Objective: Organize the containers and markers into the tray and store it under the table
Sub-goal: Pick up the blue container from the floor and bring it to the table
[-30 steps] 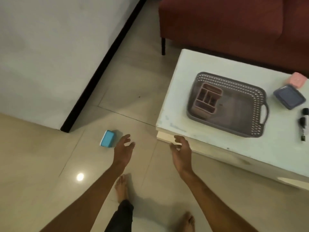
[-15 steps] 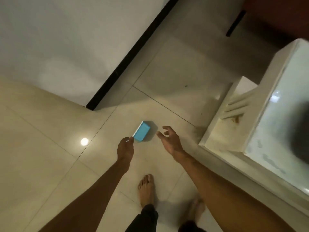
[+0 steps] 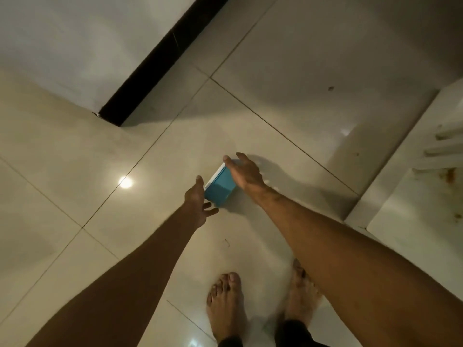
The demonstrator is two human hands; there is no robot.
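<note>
My right hand (image 3: 246, 174) is draped over the far end of the blue container (image 3: 220, 187), fingers spread. Gripping or only touching, I can't tell. My left hand (image 3: 198, 204) is loose, fingers splayed, right at its white-lidded side. The container is down on the floor tiles (image 3: 275, 96), near the white table (image 3: 400, 209).

One blue container (image 3: 220, 189), one table (image 3: 413, 234), left hand (image 3: 196, 204), right hand (image 3: 246, 175), two feet (image 3: 225, 304).
</note>
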